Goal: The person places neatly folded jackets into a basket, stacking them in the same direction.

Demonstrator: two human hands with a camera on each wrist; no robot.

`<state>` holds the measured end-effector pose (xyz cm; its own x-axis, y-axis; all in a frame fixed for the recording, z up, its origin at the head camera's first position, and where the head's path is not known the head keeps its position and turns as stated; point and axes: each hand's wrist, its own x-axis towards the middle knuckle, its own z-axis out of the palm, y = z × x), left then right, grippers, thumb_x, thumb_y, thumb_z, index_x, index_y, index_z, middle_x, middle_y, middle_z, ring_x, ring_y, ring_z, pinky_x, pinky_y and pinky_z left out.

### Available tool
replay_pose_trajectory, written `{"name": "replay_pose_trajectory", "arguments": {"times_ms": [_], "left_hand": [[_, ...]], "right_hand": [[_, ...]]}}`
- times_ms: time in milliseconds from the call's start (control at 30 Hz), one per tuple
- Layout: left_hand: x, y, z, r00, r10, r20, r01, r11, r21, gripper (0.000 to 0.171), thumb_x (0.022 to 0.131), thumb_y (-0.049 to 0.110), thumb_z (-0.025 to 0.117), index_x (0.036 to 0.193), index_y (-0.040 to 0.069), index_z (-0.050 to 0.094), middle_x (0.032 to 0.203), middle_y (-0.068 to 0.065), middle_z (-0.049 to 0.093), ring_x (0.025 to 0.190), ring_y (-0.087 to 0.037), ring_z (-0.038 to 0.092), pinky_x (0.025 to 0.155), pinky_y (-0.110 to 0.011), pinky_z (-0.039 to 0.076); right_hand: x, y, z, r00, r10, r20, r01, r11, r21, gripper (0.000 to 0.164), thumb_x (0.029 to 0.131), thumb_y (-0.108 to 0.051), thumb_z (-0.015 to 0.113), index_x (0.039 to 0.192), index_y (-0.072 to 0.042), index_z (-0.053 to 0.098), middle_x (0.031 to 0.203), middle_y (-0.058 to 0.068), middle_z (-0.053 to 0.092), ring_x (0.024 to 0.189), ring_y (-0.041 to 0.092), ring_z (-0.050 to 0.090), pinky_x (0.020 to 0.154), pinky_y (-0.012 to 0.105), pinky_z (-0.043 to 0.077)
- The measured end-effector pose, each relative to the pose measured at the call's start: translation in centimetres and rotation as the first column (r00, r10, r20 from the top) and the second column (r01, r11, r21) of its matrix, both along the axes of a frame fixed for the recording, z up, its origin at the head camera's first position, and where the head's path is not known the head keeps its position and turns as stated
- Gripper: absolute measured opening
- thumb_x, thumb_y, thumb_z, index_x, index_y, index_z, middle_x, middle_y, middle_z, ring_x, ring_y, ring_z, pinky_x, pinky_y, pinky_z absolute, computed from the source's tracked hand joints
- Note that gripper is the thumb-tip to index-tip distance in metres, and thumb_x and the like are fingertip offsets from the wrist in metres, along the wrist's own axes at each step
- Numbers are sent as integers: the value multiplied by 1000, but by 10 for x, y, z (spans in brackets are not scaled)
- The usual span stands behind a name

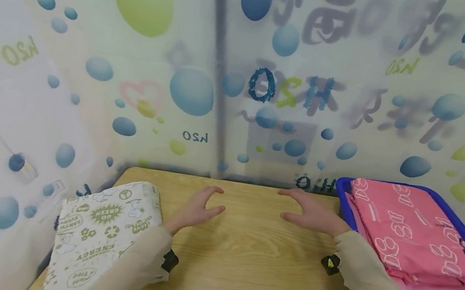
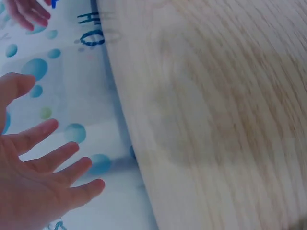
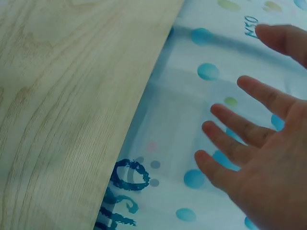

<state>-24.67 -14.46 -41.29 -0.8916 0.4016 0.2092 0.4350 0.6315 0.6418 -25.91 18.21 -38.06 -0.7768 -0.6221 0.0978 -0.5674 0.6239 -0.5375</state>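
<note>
Both hands hover over the wooden table [image 1: 241,266], apart and palms facing each other. My left hand [image 1: 199,209] has its fingers spread and loosely bent, with nothing in it; the left wrist view shows the same bare palm [image 2: 38,182]. My right hand [image 1: 310,214] mirrors it, its fingers [image 3: 240,129] parted and holding nothing. By the left forearm lies a folded white cloth [image 1: 106,236] with green printed words and drawings. Beside the right forearm, folded pink fabric [image 1: 409,231] with white lettering is stacked in a blue basket [image 1: 437,195].
A pale curtain-like sheet [image 1: 226,129] with blue and green dots and H2O lettering hangs behind the table's far edge and along the left side. Black bands with small devices [image 1: 170,260] are on both wrists.
</note>
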Motion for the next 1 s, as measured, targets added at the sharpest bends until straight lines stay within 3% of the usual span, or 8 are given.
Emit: {"name": "replay_pose_trajectory", "arguments": {"times_ms": [167,333,500,767,1000], "left_hand": [[8,-17,9,999,-28,-24,26,998,-60,39,94,12,62,127,-7,53,129,-25,52,120,-43,48,97,-55,40],[17,-34,13,1000,-22,-21,20,994,-110,36,95,12,61,126,-5,53,130,-27,49,120,-44,47,95,-56,41],[29,-55,14,998,51,24,-47,990,-130,38,96,12,60,129,-4,52,138,-31,41,120,-46,46,94,-57,41],[56,-107,13,983,164,-80,-175,972,-158,34,91,4,64,122,-7,56,134,-37,41,120,-53,43,92,-61,41],[75,-148,14,960,269,-74,-278,946,-166,36,91,5,64,123,-8,54,132,-40,39,117,-57,41,89,-66,38]], "right_hand": [[3,-13,1,997,2,-78,1,1000,31,47,94,-25,62,134,-2,53,134,19,52,122,38,49,97,55,40],[6,-24,-3,998,9,-65,-7,1000,30,45,94,-23,61,133,-2,53,135,19,50,123,39,46,98,55,40],[8,-36,-16,1000,11,-25,-10,1000,5,45,94,-20,61,134,-2,52,135,19,49,123,38,46,97,54,40],[9,-73,-46,998,32,62,-28,998,-64,46,94,-15,62,135,0,50,135,18,49,124,36,46,99,52,39],[15,-98,-67,988,59,140,-38,988,-150,46,94,-12,59,137,1,48,137,18,47,125,35,45,100,51,38]]}}
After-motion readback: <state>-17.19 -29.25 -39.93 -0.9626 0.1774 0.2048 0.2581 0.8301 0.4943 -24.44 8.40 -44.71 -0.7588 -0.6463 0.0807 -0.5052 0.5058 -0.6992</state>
